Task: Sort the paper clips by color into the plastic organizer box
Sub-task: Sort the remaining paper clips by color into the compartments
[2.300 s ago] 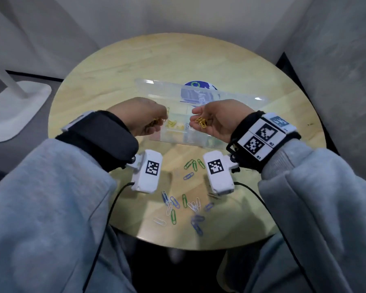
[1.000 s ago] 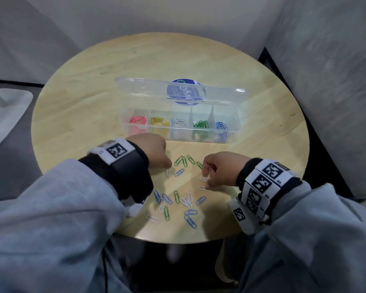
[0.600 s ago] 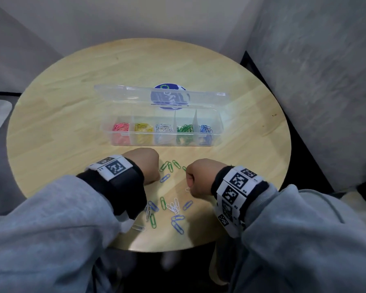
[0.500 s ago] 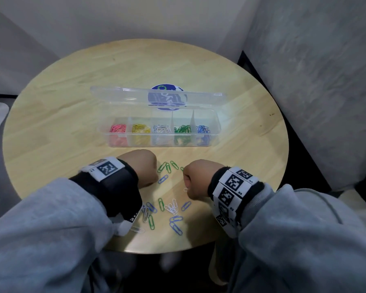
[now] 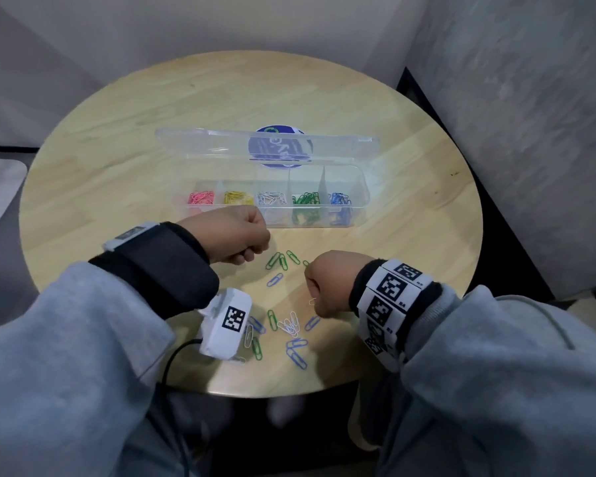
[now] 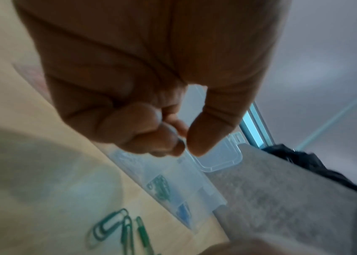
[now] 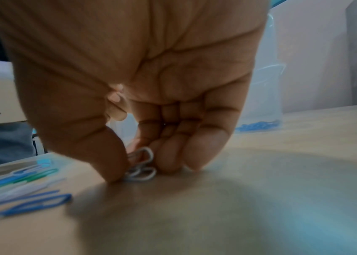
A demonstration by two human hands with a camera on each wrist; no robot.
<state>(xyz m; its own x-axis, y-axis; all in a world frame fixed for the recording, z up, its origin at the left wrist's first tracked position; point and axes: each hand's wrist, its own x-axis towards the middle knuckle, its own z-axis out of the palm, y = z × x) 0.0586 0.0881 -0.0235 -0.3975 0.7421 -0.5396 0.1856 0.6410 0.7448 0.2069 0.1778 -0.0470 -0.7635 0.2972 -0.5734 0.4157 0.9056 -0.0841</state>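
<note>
Round and pale, the wooden tabletop (image 5: 117,160) stands in a corner of grey walls. Nearest the person, loose paper clips (image 5: 291,327) are seen scattered near the front edge — blue, green and white ones, some touching, some apart. A small cluster of green clips (image 5: 278,260) lies a little farther on, between the two hands.

About the task, much is judged done: the plastic organizer box (image 5: 358,197), set beyond the hands with its clear lid (image 5: 203,146) folded back, holds pink, yellow, white, green and blue clips, each colour in its own compartment, left to right. What is left appears to be the scatter of blue, green and white; no pink or yellow is seen loose.

The right hand (image 5: 327,287) is lowered to the tabletop with the knuckles up and the fingers curled under; in the right wrist view a white clip (image 7: 142,163) is pinched between thumb and fingertips, right at the surface. The left hand (image 5: 236,235) is held just above the tabletop, near the box's front wall, fingers curled and thumb brought close to the forefinger — something small seems to be caught there, but the blur does not allow it to be told.
</note>
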